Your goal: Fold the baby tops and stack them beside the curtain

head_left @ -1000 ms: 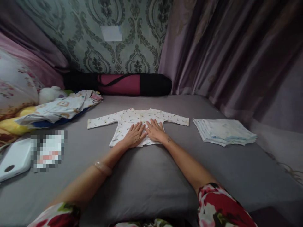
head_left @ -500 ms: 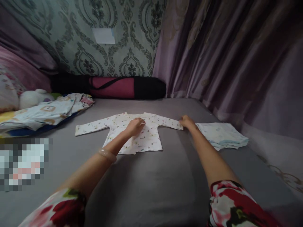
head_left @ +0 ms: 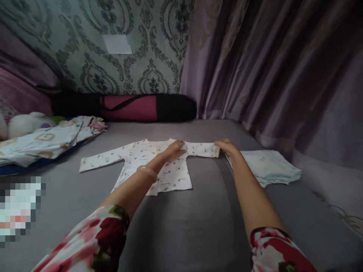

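A small white long-sleeved baby shirt (head_left: pixel 172 177) with a scattered print lies spread out on the grey bed sheet (head_left: pixel 193 226), neckline away from me. My left hand (head_left: pixel 175 149) rests flat on its upper right part, near the shoulder, fingers stretched out. At the cuff of the right sleeve, my right hand (head_left: pixel 225 146) has its fingers pinched on the fabric. The left sleeve lies out to the side, untouched. Just right of my right wrist is a folded stack of pale cloths (head_left: pixel 272 166) with light blue edges.
A black and dark pink long bag (head_left: pixel 130 107) lies along the patterned wall. To the left are a heap of printed fabric (head_left: pixel 45 139) and a white plush toy (head_left: pixel 28 124). Purple curtains (head_left: pixel 255 68) hang on the right. A pixelated patch covers the lower left.
My left hand has moved right across the shirt, from its chest to the shoulder, and flattened. The right sleeve now lies straighter, with my right hand still at its cuff. The view has shifted slightly.
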Demonstrator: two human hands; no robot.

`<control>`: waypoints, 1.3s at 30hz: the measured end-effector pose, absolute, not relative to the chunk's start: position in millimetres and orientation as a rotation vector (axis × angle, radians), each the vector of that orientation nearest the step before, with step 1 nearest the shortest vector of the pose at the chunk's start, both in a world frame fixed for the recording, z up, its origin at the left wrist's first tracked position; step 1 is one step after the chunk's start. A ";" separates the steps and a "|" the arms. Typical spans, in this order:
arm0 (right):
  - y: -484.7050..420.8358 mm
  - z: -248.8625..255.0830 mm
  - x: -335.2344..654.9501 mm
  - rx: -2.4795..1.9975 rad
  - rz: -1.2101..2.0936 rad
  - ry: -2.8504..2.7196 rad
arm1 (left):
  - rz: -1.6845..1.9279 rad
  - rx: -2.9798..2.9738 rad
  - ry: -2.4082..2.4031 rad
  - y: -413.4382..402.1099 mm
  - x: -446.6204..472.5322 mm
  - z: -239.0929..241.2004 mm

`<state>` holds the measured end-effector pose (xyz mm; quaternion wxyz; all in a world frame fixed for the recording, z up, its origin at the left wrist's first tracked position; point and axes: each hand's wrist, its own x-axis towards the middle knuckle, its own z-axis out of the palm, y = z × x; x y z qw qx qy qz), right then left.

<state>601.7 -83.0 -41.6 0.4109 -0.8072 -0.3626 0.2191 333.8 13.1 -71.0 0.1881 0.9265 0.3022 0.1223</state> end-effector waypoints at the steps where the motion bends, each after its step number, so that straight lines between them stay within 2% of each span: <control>1: -79.5 -42.3 599.2 -2.018 0.540 -0.875 | 0.299 2.609 0.864 13.3 333.6 -72.1; 8: -69.6 -46.7 570.9 -1.963 0.312 -0.771 | 0.127 2.619 0.910 13.0 333.5 -74.6; 13: -74.7 -23.2 562.0 -1.914 0.083 -0.953 | 0.092 2.598 0.935 11.4 334.4 -66.2; 20: -59.2 11.7 521.4 -1.849 0.135 -1.140 | 0.091 2.560 0.958 19.7 340.2 -56.8; 28: -27.8 9.3 461.1 -1.751 0.237 -1.217 | 0.002 2.573 0.965 24.0 344.6 -51.8; 34: -26.4 18.5 437.2 -1.871 0.226 -1.242 | 0.327 2.431 1.039 21.6 312.9 -50.7; 39: -25.4 18.6 394.4 -1.967 0.223 -1.338 | 0.762 1.713 1.142 15.4 262.3 -56.5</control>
